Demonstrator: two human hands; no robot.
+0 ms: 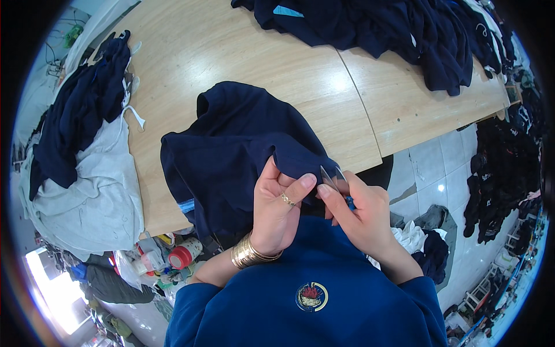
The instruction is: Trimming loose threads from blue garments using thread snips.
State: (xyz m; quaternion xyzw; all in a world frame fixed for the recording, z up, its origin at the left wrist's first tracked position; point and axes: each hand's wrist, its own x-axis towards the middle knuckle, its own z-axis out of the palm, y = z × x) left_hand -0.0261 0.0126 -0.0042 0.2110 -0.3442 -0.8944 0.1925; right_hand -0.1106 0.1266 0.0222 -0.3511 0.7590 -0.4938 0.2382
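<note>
A navy blue garment (243,124) lies bunched on the near part of the wooden table and hangs over its front edge. My left hand (280,199) pinches the garment's edge between thumb and fingers; a ring and gold bangles are on this arm. Close beside it, my right hand (358,211) is closed around small thread snips (330,178) with metal blades and a bit of blue at the grip. The blades stand apart and point up at the garment's right edge. Part of the snips is hidden by my fingers.
Dark garments are heaped at the table's (191,63) far right (376,29). More dark cloth (87,115) lies at left over a pale grey cloth (104,191). Below the table's front edge are a red-and-white bottle (184,254) and plastic bags. Clothes lie on the tiled floor at right.
</note>
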